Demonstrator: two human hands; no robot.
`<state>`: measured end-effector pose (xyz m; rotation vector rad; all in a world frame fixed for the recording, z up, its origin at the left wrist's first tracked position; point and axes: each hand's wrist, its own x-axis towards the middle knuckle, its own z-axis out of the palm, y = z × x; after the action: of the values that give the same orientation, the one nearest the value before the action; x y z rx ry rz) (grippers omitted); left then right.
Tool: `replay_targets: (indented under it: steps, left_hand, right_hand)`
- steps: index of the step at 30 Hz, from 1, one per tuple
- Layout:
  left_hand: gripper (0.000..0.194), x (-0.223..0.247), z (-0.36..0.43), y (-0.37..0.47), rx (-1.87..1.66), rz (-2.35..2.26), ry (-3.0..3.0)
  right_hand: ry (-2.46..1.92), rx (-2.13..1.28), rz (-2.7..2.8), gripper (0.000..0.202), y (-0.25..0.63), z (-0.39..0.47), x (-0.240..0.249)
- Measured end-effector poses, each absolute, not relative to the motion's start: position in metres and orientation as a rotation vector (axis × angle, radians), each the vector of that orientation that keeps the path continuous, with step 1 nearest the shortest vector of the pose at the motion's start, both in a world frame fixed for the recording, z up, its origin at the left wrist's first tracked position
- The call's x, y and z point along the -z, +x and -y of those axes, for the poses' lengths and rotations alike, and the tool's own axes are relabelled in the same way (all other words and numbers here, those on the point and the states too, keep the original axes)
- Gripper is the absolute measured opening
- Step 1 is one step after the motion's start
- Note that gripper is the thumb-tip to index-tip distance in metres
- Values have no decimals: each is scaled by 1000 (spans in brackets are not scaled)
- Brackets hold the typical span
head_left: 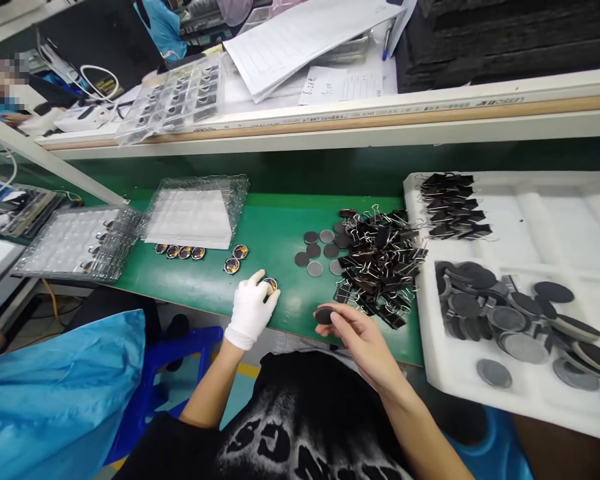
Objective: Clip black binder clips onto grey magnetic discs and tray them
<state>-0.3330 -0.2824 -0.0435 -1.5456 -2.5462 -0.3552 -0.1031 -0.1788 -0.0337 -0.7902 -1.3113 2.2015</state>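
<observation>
My left hand [253, 303], in a white glove, has its fingers closed around a small round part [271, 286] with a shiny gold-and-dark face, at the bench's front edge. My bare right hand [357, 333] pinches a dark flat disc [323, 315] between thumb and fingers. Two similar round parts [232, 265] lie just beyond my left hand, and a short row of them [185, 252] sits farther left. Past my right hand are several dark and grey discs [315, 251] on the green bench top [275, 227]. Beside them is a heap of black binder clips [380, 257].
At the right, a white foam tray [510, 257] carries more clips [453, 207] and discs [510, 320]. Clear plastic trays [80, 240] stand at the left, one under white paper [190, 217]. A shelf [330, 123] crosses the back. Someone in a blue garment [65, 387] sits at the left.
</observation>
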Motion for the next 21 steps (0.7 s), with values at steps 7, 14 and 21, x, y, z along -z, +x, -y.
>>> replay_targets:
  steps: [7, 14, 21]
  left_hand:
    - [36, 48, 259, -336, 620, 2498, -1795]
    - [39, 35, 240, -309, 1025, 2202, -2054]
    - [8, -8, 209, -284, 593, 1756, -2701]
  right_hand:
    - [-737, -1936, 1387, 31, -117, 170, 31]
    - [-737, -1437, 1744, 31, -115, 162, 31]
    - [-858, -1934, 1477, 48, -93, 158, 21]
